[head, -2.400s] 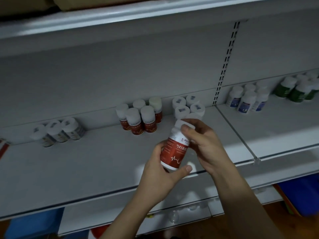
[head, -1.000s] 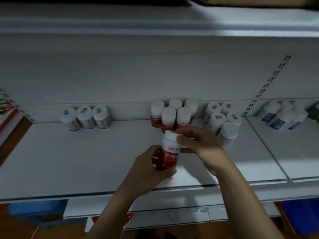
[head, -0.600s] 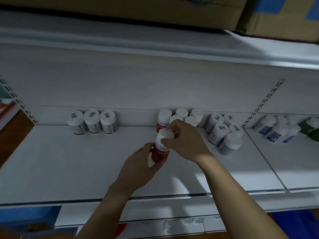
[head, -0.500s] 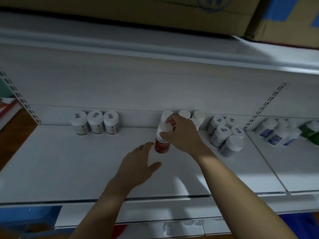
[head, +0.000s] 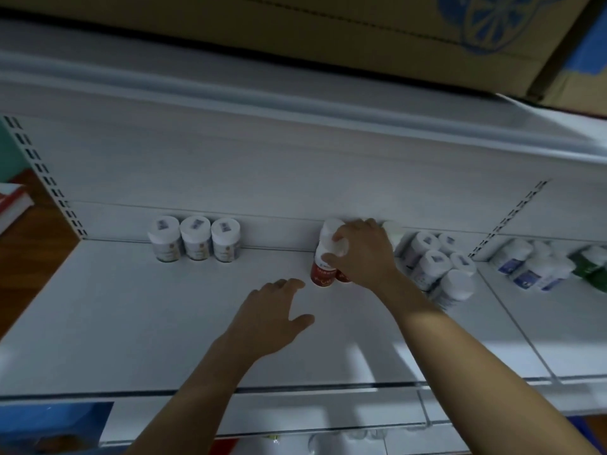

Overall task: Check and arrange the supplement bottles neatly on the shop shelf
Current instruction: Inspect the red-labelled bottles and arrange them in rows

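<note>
A red-labelled supplement bottle (head: 323, 272) with a white cap stands on the white shelf (head: 164, 323), at the front left of the red-bottle group by the back wall. My right hand (head: 359, 254) grips its cap from above and hides most of the other red bottles. My left hand (head: 269, 318) hovers open just in front and to the left of the bottle, touching nothing.
Three white-capped bottles (head: 195, 238) stand in a row at the back left. Several white bottles (head: 437, 264) crowd just right of my right hand. Blue-labelled bottles (head: 525, 267) and green bottles (head: 591, 261) stand further right. Cardboard boxes (head: 361, 31) sit on the shelf above.
My left hand let go of the red bottle. My right hand carried it back by the cap and set it against the red group at the back wall.
</note>
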Demonstrator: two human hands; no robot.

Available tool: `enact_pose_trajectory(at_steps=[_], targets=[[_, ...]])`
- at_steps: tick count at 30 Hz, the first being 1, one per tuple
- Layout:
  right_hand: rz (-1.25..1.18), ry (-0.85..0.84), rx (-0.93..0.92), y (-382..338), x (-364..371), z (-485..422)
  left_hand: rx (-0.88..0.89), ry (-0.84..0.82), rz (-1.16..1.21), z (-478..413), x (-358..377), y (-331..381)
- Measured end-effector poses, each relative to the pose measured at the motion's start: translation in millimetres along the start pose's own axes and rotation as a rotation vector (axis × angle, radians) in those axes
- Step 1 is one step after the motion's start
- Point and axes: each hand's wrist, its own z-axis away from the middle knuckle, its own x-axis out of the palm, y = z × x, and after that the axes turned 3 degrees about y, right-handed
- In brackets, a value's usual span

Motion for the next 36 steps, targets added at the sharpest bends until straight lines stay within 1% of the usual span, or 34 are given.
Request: enact_pose_trajectory(at_steps=[3,7,9,13,18,23,26,30,34,36], targets=[[-0.039,0.032,0.007,19.2,-8.3,2.8,0.02,-0.012,-0.014,-5.2,3.2,2.6],[0.049,-0.08,-0.023,37.9,-12.9,4.3,0.037,-0.011,-0.04,-11.9,6.2,8.2],[0.105,-0.103,-0.049,38.7,-11.4,3.4,0.041,-0.009,-0.049,-14.2,7.6,13.8],[0.207,-0.061,-0.137,37.7,-6.5,0.2,0.039,0.005,-0.058,-18.4,11.0,26.4],[0.241,-0.01,-0.219,39.3,0.9,0.9,-0.003,0.038,-0.066,-18.0,16.0,42.1],[0.163,0.04,-0.252,45.0,3.6,2.2,-0.038,0.037,-0.054,-14.2,22.1,54.5],[0.019,0.034,-0.225,49.7,3.5,13.2,-0.055,0.048,-0.052,-10.3,24.2,60.6],[-0.341,0.064,-0.106,53.7,-8.0,43.4,-0.065,0.08,-0.009,-3.8,26.5,69.7],[-0.746,-0.009,0.077,63.5,-30.4,68.3,-0.081,0.121,0.193,4.7,30.1,83.5],[-1.024,-0.058,0.161,65.9,-40.4,77.3,-0.083,0.097,0.292,9.6,29.3,91.5]])
